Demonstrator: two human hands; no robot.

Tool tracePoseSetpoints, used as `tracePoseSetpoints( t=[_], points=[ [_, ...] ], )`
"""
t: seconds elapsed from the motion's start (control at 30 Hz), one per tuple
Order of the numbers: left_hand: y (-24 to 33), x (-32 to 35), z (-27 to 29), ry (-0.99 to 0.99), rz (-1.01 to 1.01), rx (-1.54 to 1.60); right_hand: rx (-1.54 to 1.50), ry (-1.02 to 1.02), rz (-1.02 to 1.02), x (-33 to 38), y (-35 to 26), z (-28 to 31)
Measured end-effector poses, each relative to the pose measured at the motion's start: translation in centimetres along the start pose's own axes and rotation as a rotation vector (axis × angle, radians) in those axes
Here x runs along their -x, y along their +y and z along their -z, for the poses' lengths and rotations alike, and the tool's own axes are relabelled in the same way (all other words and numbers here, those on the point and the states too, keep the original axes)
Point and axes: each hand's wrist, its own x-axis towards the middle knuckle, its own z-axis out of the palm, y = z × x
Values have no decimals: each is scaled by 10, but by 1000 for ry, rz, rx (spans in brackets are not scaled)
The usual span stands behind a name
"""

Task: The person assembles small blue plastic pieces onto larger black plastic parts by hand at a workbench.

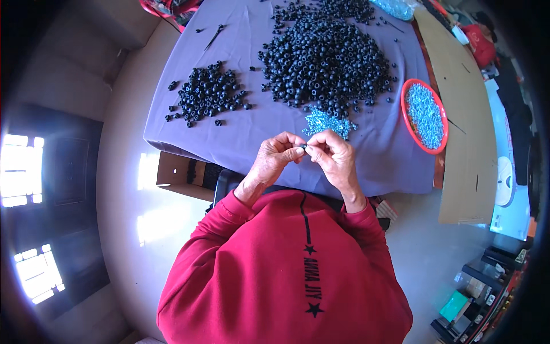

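My left hand pinches a small black ring-shaped part between thumb and fingertips, at the near edge of the cloth. From the other side my right hand closes thumb and forefinger at the same spot, its fingertips meeting those of the left. Whether it also grips a tiny second piece is hidden by the fingers. Right beyond the hands lies a small heap of shiny light-blue pieces. Behind that spreads a large pile of hollow black parts; a smaller pile of the same parts sits at the left.
A grey-purple cloth covers the table. At its right stands a red oval bowl full of light-blue pieces, beside a cardboard sheet. An open cardboard box is under the table's left edge. A clear bag of blue pieces lies far right.
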Motion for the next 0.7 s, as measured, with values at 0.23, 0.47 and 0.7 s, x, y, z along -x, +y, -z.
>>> tracePoseSetpoints(
  t=[0.23, 0.47, 0.7],
  points=[
    [-3, 1, 1, -11, 71, 136, 78, 69, 15, 2, -1, -3],
    [-7, -3, 7, -46, 64, 145, 278, 50, 144, 6, -13, -7],
    [-16, -10, 27, -81, 136, 291, 383, -9, 179, 0, -3, -13]
  ],
)
